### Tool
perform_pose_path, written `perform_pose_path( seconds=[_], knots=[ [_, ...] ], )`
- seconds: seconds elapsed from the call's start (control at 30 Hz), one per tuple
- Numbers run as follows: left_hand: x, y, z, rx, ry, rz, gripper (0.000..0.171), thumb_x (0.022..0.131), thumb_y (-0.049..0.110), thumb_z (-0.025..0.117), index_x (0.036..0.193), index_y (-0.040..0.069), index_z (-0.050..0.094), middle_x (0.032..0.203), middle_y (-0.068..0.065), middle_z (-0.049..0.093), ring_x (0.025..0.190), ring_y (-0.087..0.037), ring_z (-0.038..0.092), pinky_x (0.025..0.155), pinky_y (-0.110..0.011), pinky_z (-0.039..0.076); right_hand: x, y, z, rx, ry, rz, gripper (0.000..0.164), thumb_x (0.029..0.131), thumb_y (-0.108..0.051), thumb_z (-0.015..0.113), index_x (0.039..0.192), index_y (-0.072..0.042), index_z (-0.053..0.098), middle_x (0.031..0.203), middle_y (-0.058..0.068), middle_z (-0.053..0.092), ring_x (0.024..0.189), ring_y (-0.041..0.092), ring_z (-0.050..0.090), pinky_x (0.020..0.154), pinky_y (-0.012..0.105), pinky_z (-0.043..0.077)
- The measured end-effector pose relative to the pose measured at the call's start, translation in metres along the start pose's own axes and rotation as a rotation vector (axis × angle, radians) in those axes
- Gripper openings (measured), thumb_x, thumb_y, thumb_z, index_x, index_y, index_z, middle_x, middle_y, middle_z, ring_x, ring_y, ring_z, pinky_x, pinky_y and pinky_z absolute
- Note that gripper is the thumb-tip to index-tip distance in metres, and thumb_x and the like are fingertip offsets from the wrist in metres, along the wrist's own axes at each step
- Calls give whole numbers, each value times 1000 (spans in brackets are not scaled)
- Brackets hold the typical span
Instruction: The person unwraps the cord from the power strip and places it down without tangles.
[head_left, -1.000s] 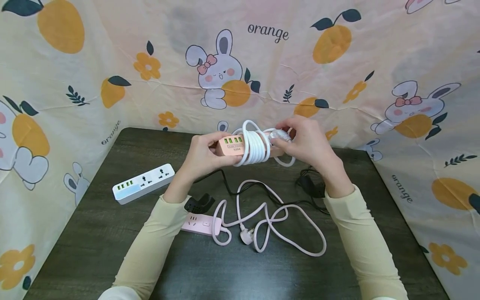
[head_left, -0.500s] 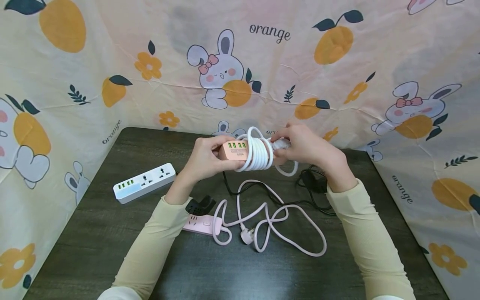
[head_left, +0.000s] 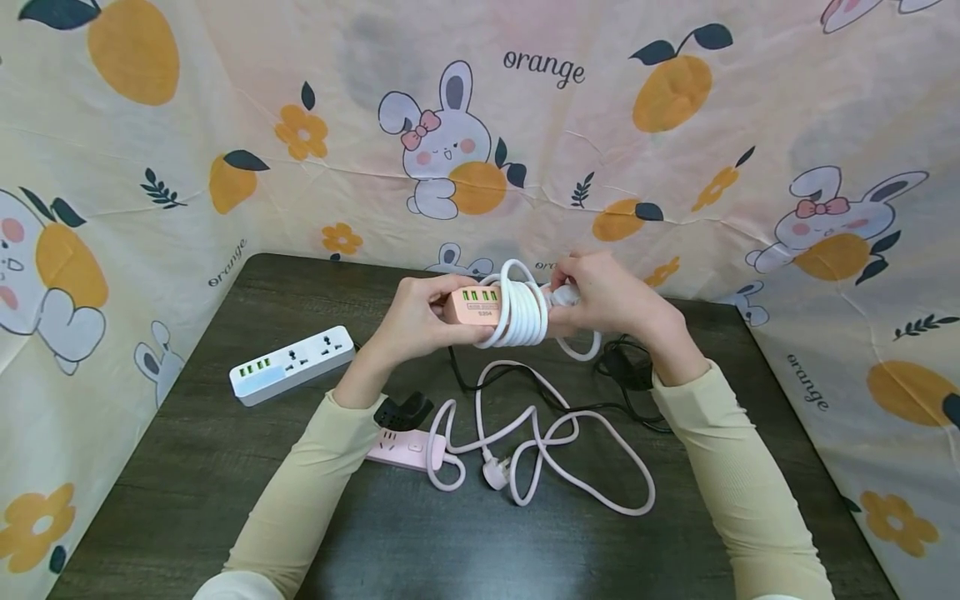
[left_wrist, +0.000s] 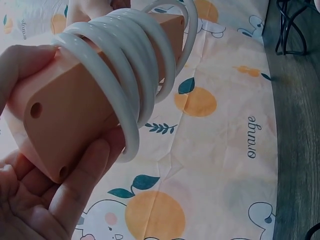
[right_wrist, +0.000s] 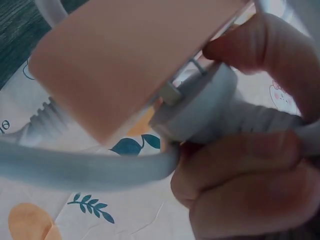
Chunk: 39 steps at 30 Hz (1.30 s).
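Observation:
My left hand [head_left: 420, 321] grips the left end of a peach power strip [head_left: 475, 307] held up over the far part of the table. A white cord [head_left: 523, 315] is wound in several loops around the strip's middle. Near its right end, my right hand [head_left: 611, 296] pinches the cord's white plug [head_left: 564, 295]. In the right wrist view the plug [right_wrist: 200, 107] faces the strip [right_wrist: 125, 55], its metal prongs visible between the two; whether their tips are in the sockets I cannot tell. A cord loop hangs below the right hand.
On the dark table [head_left: 600, 550], a white power strip [head_left: 292, 365] lies at the left. A pink power strip [head_left: 408, 448] lies nearer, partly behind my left sleeve, its pink cord [head_left: 577, 479] spread rightward. A black cord with an adapter [head_left: 628, 367] lies at the right. Printed cloth [head_left: 337, 125] hangs behind.
Both hands have lowered the peach power strip slightly and shifted it a little right. The right hand has brought the plug lower, close against the strip. The other strips have not moved.

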<state>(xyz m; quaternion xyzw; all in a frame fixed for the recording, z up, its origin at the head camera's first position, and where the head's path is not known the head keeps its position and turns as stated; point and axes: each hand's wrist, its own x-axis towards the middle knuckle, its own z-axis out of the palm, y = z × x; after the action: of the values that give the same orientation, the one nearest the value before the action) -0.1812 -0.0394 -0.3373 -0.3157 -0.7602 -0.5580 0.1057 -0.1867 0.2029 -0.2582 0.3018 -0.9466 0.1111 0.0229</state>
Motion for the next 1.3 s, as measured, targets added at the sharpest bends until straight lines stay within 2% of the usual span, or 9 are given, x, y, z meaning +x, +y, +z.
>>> perform_pose_path(
  seconds=[0.27,0.37,0.5,0.6,0.77,0.93,1.1,1.2,1.3],
  knots=[
    [-1,-2,0,-10,-17,16,41,64,8,84,102,1,70,89,-9,69,69,-13,57,58,-23,45,1,-1,0,1,-10,20,24,74,-22,74,80,-2,62,74,8,56,66,22,51,57,32,42],
    [-2,-3,0,-1,-16,21,42,64,8,84,102,0,69,89,-9,69,69,-13,57,58,-24,45,2,-4,1,32,-39,102,21,75,-20,71,78,-2,61,71,7,56,63,21,49,56,31,41],
    [-3,-6,1,7,-21,20,42,65,9,84,103,-1,69,91,-9,69,70,-13,56,59,-24,45,4,-11,3,30,-71,236,24,77,-20,68,64,-5,55,56,0,43,51,15,39,48,26,33],
    [-3,-8,1,12,-23,27,42,65,9,84,103,0,69,92,-9,69,71,-13,56,60,-24,46,3,-17,4,-1,-67,292,35,78,-20,67,53,-9,46,49,-4,30,44,11,29,43,24,26],
    [-2,-8,1,18,-26,45,43,64,10,84,103,0,69,92,-9,69,70,-13,55,59,-24,45,1,-22,4,-8,-59,312,44,80,-23,67,50,-12,37,48,-5,25,42,9,24,41,23,23],
    [-2,-8,0,6,-30,38,44,63,10,85,103,1,69,88,-8,69,68,-12,56,57,-23,45,1,-19,3,-11,-82,273,44,81,-22,65,51,-13,34,49,-6,23,43,8,21,42,23,21],
    [-2,-6,0,-21,-32,20,45,63,8,85,104,0,68,89,-10,68,68,-12,57,57,-23,46,2,-13,2,-24,-101,256,34,80,-25,66,59,-8,45,54,-1,36,48,14,32,46,26,28],
    [-2,-6,0,-27,-37,20,46,63,7,85,105,-1,68,90,-10,68,69,-13,56,58,-23,46,2,-12,2,-17,-125,278,31,80,-29,67,70,-3,54,62,5,49,54,18,42,49,29,35],
    [-1,-7,1,-26,-42,20,45,63,8,85,105,-1,68,90,-9,68,69,-12,56,57,-23,46,2,-10,2,-9,-136,297,31,79,-29,68,78,1,58,67,7,54,58,21,47,51,30,38]
  ],
)
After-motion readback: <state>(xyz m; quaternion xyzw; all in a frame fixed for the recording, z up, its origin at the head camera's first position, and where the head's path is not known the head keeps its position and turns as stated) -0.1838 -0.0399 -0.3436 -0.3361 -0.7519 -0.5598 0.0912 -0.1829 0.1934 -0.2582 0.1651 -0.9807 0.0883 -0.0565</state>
